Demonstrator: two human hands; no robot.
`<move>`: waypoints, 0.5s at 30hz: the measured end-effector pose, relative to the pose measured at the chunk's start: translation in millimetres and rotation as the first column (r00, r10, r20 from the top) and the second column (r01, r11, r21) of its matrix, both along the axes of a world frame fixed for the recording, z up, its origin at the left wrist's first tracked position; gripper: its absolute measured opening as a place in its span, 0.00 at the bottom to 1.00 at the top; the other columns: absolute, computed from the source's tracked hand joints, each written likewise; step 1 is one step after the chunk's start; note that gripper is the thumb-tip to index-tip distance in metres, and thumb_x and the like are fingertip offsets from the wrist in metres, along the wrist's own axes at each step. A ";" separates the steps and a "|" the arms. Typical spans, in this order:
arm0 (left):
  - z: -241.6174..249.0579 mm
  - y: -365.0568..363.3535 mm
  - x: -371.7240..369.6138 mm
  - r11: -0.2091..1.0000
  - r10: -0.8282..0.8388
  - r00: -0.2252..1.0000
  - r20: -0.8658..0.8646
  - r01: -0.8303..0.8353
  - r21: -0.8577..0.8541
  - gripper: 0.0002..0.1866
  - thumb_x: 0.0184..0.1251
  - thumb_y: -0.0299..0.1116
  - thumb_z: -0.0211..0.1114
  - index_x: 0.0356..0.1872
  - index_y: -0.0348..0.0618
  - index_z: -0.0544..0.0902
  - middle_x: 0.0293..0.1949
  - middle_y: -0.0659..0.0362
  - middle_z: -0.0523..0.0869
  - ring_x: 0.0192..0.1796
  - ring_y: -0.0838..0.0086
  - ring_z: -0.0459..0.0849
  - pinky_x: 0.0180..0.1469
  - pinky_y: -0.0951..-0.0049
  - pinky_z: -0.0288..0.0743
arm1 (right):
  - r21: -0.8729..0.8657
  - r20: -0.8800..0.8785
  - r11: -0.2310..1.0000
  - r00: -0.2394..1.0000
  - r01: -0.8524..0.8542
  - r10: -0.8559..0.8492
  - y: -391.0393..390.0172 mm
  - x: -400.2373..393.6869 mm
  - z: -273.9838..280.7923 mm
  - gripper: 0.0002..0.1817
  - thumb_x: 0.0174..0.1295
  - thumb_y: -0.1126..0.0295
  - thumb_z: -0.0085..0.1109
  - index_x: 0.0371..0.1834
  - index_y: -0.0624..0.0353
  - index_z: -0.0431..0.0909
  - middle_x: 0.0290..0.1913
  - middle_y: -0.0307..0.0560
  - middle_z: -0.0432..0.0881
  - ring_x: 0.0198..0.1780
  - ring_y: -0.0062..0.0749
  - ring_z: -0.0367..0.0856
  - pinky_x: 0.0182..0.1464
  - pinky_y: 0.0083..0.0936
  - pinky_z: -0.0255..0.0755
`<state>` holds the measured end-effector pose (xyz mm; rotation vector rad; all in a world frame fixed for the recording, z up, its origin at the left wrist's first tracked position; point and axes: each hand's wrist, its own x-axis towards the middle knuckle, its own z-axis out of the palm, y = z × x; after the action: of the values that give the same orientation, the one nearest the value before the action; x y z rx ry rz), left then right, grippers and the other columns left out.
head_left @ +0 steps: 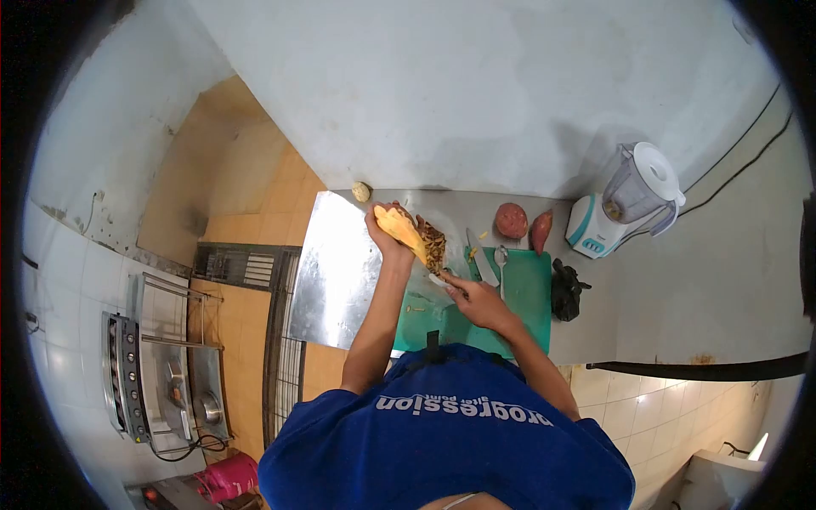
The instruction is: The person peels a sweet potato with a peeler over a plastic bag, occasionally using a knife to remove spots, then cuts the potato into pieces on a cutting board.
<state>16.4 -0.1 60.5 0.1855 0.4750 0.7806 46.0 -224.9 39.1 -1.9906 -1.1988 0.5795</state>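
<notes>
My left hand (pixel 388 240) is wrapped round a long yellow-orange sweet potato (pixel 399 228), its flesh bare of skin along the side that shows. Close to its lower end, my right hand (pixel 478 302) is closed on a small pale tool (pixel 438 280); I cannot tell whether it is a peeler or a knife. Brown peelings (pixel 434 245) are heaped just beside the sweet potato. Below both hands lies a green cutting board (pixel 531 293). On its upper part rest a knife (pixel 485 265) and a metal spoon (pixel 502 265), to the right of the peelings.
Two reddish tubers, one round (pixel 511 220) and one long (pixel 541 231), sit behind the board. A black plastic bag (pixel 568 290) lies at its right, with a blender (pixel 625 200) farther back. A pale round lump (pixel 361 192) is at the steel counter's (pixel 327 272) back edge.
</notes>
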 end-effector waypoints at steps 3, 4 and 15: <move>-3.4 6.2 1.8 0.966 -0.121 0.991 0.057 0.104 0.235 0.16 0.75 0.57 0.54 0.37 0.59 0.77 0.30 0.66 0.79 0.30 0.76 0.79 0.30 0.71 0.75 | 0.248 -0.072 0.965 0.995 0.089 -0.074 11.9 4.6 -8.5 0.25 0.75 0.57 0.49 0.74 0.40 0.70 0.23 0.58 0.77 0.24 0.38 0.75 0.38 0.35 0.72; -4.2 3.0 2.9 0.947 -0.173 0.976 0.134 0.127 0.295 0.16 0.77 0.57 0.53 0.41 0.57 0.77 0.31 0.67 0.79 0.30 0.78 0.79 0.29 0.74 0.74 | 0.245 -0.076 0.966 0.995 0.085 -0.068 16.5 5.7 9.4 0.25 0.75 0.57 0.49 0.74 0.40 0.70 0.23 0.58 0.77 0.24 0.38 0.75 0.38 0.35 0.72; -34.4 -20.9 5.4 0.972 -0.134 0.991 0.004 0.130 0.195 0.16 0.79 0.53 0.48 0.43 0.56 0.77 0.30 0.66 0.77 0.34 0.74 0.78 0.40 0.68 0.75 | -0.035 0.025 0.992 0.992 0.122 -0.121 33.7 9.3 49.3 0.25 0.73 0.52 0.48 0.73 0.34 0.71 0.31 0.65 0.82 0.38 0.63 0.83 0.46 0.51 0.76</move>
<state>21.8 -21.0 26.1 0.3885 0.3655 0.6972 55.3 -191.2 88.4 -2.0903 -1.0784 0.5215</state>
